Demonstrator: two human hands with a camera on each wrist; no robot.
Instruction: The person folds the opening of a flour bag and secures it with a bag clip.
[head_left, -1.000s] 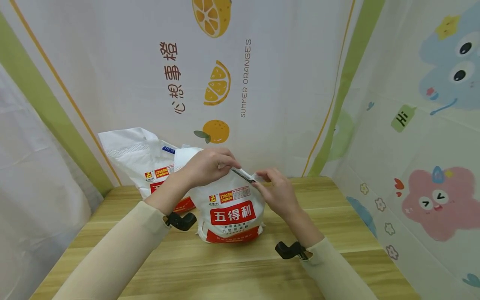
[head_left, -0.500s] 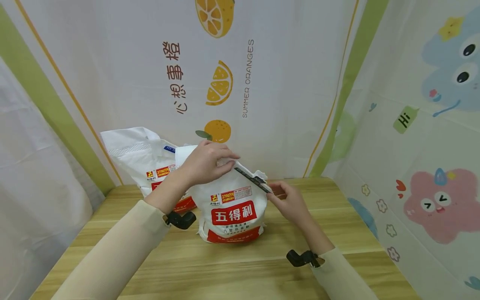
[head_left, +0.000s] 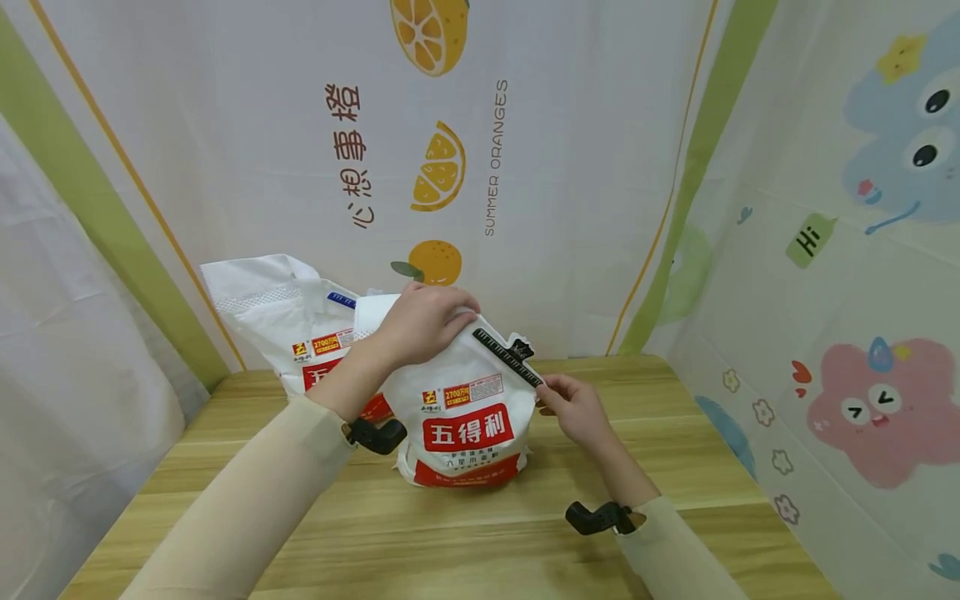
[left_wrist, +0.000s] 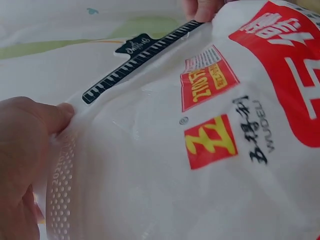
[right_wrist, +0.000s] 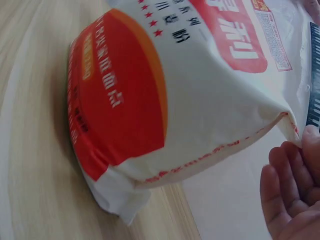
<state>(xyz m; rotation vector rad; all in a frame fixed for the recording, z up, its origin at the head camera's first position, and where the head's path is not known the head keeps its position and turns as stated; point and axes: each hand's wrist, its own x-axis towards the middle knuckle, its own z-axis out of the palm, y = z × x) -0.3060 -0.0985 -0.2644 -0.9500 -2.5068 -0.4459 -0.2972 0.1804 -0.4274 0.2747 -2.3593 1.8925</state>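
A white flour bag (head_left: 457, 383) with red printing stands on the table. Along its sloping top edge lies a flat black clip (head_left: 506, 355) with a piano-key pattern and a small tab. My left hand (head_left: 431, 325) grips the bag's top beside the clip's upper end; in the left wrist view its thumb (left_wrist: 62, 114) presses the white plastic near a dotted strip. My right hand (head_left: 577, 408) pinches the bag's top corner at the clip's lower end. In the right wrist view, its other fingers (right_wrist: 277, 187) curl below that corner.
Behind and to the left stands a second flour bag (head_left: 288, 325) with a blue strip (head_left: 341, 300) at its top, partly hidden by my left arm. Both are on a wooden table (head_left: 450, 542). Printed curtains (head_left: 570, 208) hang at the back and sides.
My right hand has slid down and right along the top edge to the corner, uncovering the clip. The left hand keeps its grip, and the bag's top now faces forward more.
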